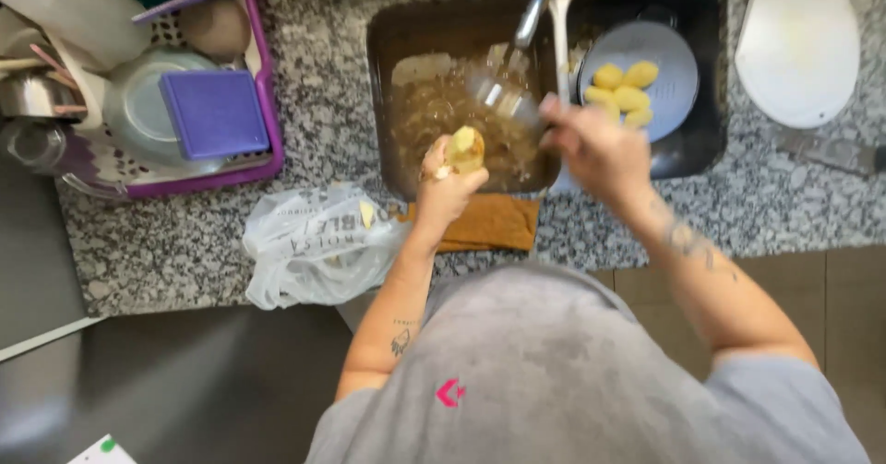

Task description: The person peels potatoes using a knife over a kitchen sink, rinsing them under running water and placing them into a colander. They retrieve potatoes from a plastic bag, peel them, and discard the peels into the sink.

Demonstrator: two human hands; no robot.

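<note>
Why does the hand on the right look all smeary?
In the head view, the right hand is motion-blurred, and so is the clear thing beside it; the left hand holding the yellow peeled potato looks sharper; daylight is soft, with white glare on the round cutting board.

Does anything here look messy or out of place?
Mostly ordinary. The sink bottom is covered with brown peelings below the left hand holding a potato. A crumpled plastic bag hangs over the counter edge, with one yellow scrap on it.
</note>
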